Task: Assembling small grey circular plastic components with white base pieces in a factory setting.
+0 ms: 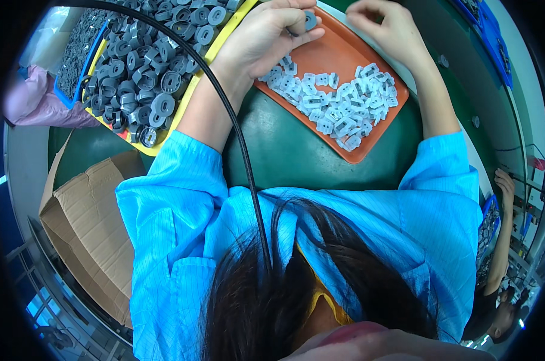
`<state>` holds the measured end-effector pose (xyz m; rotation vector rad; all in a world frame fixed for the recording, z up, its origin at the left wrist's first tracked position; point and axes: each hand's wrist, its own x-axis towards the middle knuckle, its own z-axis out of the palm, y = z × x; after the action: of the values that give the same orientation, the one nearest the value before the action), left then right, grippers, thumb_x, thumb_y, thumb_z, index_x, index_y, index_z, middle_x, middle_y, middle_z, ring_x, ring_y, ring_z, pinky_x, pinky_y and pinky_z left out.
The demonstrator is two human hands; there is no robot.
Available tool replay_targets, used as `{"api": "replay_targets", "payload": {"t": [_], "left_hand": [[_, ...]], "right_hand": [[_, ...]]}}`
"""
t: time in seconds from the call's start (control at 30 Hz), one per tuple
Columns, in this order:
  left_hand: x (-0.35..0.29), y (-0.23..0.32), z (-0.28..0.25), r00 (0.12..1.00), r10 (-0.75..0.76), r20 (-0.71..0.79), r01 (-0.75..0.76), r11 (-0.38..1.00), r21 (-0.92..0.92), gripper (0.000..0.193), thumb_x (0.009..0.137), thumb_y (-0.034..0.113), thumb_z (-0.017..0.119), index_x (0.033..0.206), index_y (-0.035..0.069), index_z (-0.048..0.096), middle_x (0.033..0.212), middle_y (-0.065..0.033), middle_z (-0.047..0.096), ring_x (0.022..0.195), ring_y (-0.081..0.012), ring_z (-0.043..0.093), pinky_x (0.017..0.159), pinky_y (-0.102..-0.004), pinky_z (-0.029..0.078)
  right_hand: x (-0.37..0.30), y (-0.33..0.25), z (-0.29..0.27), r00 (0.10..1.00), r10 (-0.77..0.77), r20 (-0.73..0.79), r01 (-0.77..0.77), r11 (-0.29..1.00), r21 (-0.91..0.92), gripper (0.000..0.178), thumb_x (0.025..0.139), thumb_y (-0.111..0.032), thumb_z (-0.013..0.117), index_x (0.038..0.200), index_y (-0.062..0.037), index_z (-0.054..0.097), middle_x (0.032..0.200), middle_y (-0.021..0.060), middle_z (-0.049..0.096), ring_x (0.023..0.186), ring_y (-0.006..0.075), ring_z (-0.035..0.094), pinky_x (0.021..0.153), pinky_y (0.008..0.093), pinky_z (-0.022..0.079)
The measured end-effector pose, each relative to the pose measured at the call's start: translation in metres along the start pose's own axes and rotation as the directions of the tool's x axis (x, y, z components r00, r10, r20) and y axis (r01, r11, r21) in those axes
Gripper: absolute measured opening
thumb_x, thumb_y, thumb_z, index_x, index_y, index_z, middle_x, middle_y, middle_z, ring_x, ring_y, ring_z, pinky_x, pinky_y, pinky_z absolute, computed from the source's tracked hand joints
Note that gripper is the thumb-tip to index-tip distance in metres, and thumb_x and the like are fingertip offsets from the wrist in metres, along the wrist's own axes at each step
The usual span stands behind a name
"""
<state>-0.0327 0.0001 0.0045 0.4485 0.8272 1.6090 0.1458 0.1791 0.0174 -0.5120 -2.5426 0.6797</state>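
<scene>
My left hand (272, 30) is closed at the top of the view, over the far left edge of the orange tray (320, 48). Between its fingers sits a small grey round plastic part (310, 21). My right hand (388, 27) hovers above the tray's far right side, apart from the left. Its fingers are bent together, and whatever they may pinch is too small or hidden to name. Several white translucent plastic pieces (344, 108) lie heaped in the near half of the tray.
Left of my left forearm, a yellow-rimmed bin (215, 51) holds many grey round parts (146, 72). Beyond it stands a blue-rimmed bin (83, 75). An open cardboard box (98, 198) is at lower left. A black cable (224, 99) crosses the view. Another person's arm (501, 240) shows at right.
</scene>
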Motion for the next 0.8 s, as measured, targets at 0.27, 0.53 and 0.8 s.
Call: {"api": "replay_targets", "payload": {"t": [0.27, 0.53, 0.8], "left_hand": [[0.000, -0.011, 0.005, 0.988, 0.155, 0.010, -0.148, 0.915, 0.375, 0.030, 0.097, 0.000, 0.061, 0.127, 0.002, 0.060, 0.120, -0.0065, 0.064, 0.109, -0.0143, 0.062, 0.095, -0.0270, 0.052], [0.004, -0.013, -0.004, 0.957, 0.289, 0.039, -0.246, 0.729, 0.639, 0.036, 0.098, 0.016, 0.072, 0.125, -0.006, 0.064, 0.113, -0.0104, 0.072, 0.105, -0.0159, 0.071, 0.094, -0.0279, 0.057], [0.001, 0.003, -0.011, 0.973, 0.226, 0.053, -0.188, 0.634, 0.750, 0.029, 0.097, 0.014, 0.073, 0.120, -0.001, 0.068, 0.100, -0.0032, 0.073, 0.084, -0.0066, 0.066, 0.074, -0.0197, 0.053]], "right_hand": [[-0.033, -0.056, -0.001, 0.913, -0.103, 0.395, 0.045, 0.987, 0.153, 0.014, 0.082, -0.014, 0.077, 0.087, -0.0024, 0.072, 0.081, 0.0099, 0.069, 0.075, 0.0239, 0.067, 0.071, 0.0363, 0.054], [-0.021, -0.039, -0.005, 0.926, 0.143, 0.348, -0.365, 0.569, 0.737, 0.017, 0.095, -0.008, 0.070, 0.109, 0.0022, 0.071, 0.099, 0.0099, 0.075, 0.085, 0.0145, 0.070, 0.077, 0.0272, 0.057], [-0.006, -0.055, 0.008, 0.951, 0.258, 0.169, -0.302, 0.664, 0.684, 0.017, 0.097, -0.014, 0.073, 0.103, 0.0014, 0.077, 0.085, 0.0048, 0.074, 0.069, 0.0083, 0.065, 0.063, 0.0218, 0.053]]}}
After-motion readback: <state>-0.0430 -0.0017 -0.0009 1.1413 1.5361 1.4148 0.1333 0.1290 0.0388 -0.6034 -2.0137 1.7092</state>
